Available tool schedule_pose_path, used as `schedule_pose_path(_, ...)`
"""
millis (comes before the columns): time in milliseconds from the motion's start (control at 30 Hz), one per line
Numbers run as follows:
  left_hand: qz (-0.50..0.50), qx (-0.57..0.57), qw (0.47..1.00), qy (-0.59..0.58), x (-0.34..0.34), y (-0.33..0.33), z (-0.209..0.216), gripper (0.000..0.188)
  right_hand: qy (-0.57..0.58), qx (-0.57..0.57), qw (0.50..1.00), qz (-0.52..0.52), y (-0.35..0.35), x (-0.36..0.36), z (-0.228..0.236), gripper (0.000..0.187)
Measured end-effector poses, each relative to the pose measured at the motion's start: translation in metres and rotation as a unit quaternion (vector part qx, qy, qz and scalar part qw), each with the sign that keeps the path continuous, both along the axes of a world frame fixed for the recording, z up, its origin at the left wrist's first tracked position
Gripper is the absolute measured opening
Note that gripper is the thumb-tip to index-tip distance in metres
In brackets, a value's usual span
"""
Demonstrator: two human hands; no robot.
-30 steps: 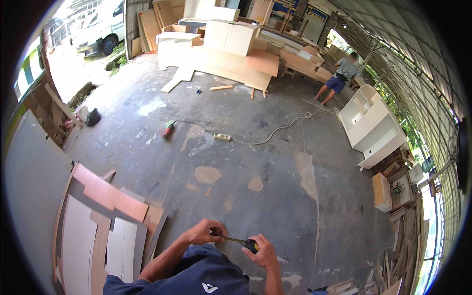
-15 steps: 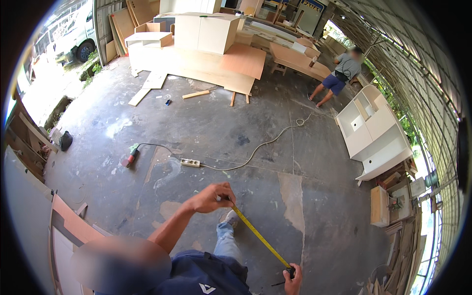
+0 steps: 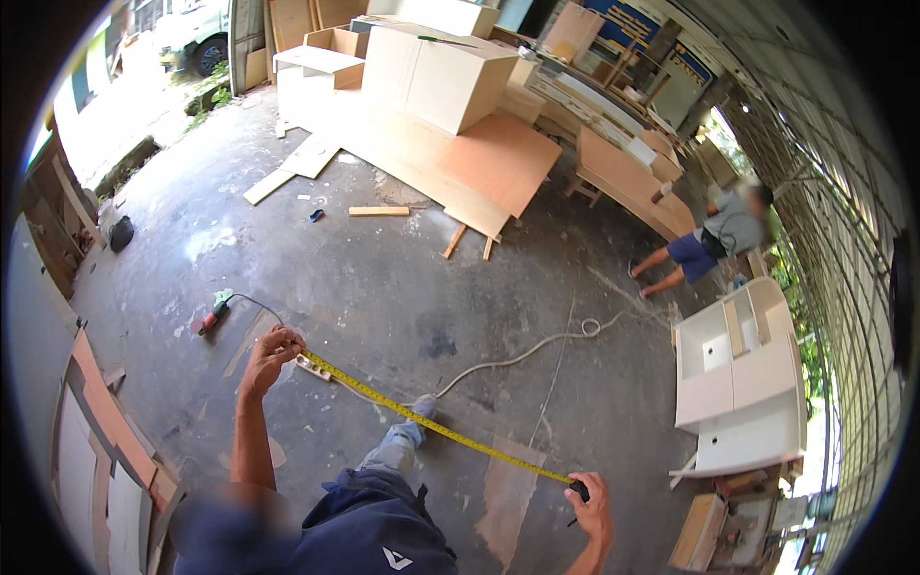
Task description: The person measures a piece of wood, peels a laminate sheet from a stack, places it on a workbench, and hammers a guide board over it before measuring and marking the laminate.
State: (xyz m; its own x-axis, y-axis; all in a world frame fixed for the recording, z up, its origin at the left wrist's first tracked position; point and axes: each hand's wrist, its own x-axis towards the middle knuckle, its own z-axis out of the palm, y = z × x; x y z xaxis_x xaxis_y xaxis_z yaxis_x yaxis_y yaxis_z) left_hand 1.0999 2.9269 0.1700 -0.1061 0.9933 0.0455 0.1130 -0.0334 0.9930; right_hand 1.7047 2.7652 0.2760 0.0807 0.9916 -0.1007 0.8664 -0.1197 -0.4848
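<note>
A yellow tape measure [image 3: 426, 423] stretches between my two hands, its blade slanting down from left to right. My left hand [image 3: 275, 355] is closed in a pinch on the free end of the blade. The black case sits in my right hand [image 3: 593, 502], whose fingers wrap round it. Below the blade, my leg in light jeans and a shoe [image 3: 422, 410] steps forward on the concrete floor. Just behind my left hand, partly covered by it, lies a white power strip [image 3: 312, 367].
A red and black angle grinder [image 3: 211, 317] lies left on the floor. A pale cord [image 3: 498, 363] runs across the floor. Large boards [image 3: 412, 165] and a cabinet [image 3: 436, 77] stand ahead. At right are a white cabinet [image 3: 738, 383] and a person [image 3: 714, 240] beside a long board.
My hands have moved apart, the left one leftward and up. More blade is drawn out of the case. The view has turned, and the scene ahead appears closer.
</note>
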Motion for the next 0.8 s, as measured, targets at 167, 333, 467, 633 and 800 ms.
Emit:
schedule_pose_path(167, 0.097, -0.031, 0.994, 0.027, 0.084, 0.121, -0.078, 0.017, -0.045, -0.081, 0.995, 0.031, 0.171, 0.072, -0.004, 0.029)
schedule_pose_path(333, 0.243, -0.128, 0.961, 0.029, 0.246, 0.271, -0.12, 0.043, -0.035, -0.189, 0.981, 0.012, 0.299, 0.169, 0.014, 0.029)
schedule_pose_path(467, 0.296, -0.163, 0.922, 0.188, 0.359, 0.392, -0.134, 0.053, -0.002, -0.143, 0.99, 0.015, 0.386, 0.268, 0.0, 0.029)
schedule_pose_path(633, 0.08, -0.228, 0.958, -0.157, 0.461, 0.51, -0.1, 0.049, -0.113, -0.122, 0.986, -0.002, 0.524, 0.37, 0.014, 0.031)
schedule_pose_path(800, 0.181, -0.271, 0.94, -0.099, 0.51, 0.57, -0.163, 0.042, -0.193, -0.146, 0.969, 0.041, 0.706, 0.456, 0.035, 0.034)
